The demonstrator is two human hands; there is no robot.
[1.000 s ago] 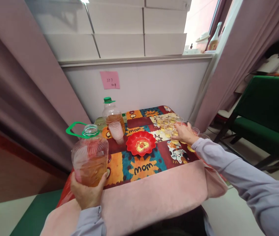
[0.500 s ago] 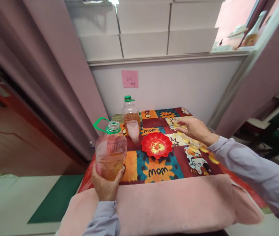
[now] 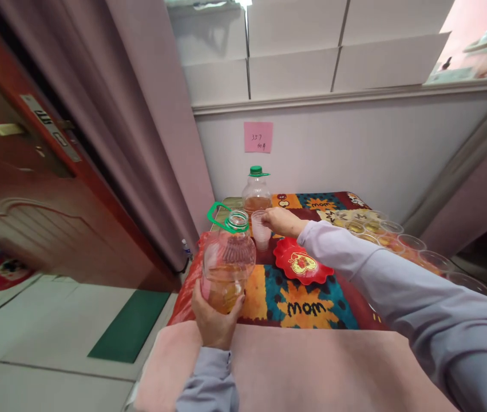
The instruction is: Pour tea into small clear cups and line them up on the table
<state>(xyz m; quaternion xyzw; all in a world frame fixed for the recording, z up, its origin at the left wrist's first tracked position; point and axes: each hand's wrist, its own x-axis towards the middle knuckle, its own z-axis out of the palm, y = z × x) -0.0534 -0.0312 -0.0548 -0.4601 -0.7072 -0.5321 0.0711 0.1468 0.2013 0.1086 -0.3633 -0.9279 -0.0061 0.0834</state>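
Observation:
My left hand [image 3: 218, 320] is wrapped around the lower part of a clear plastic jug [image 3: 229, 266]. The jug is uncapped, has a green carry ring at its neck, and holds amber liquid in its lower part. At the stack of clear plastic cups [image 3: 262, 237], my right hand [image 3: 284, 220] pinches the rim at the top. Behind the stack stands a second jug [image 3: 257, 189] with a green cap, also holding amber liquid. A red scalloped plate [image 3: 286, 260] lies partly beneath my right forearm.
Several plastic cups [image 3: 391, 228] with yellowish liquid stand along the table's right side, partly hidden by my sleeve. A pink cloth [image 3: 295, 366] covers the near edge. A wooden door [image 3: 75, 223] is at left, a wall with a pink note [image 3: 258, 137] behind.
My right hand has moved left from the filled cups to the cup stack. My left hand stays on the jug. The view has swung left.

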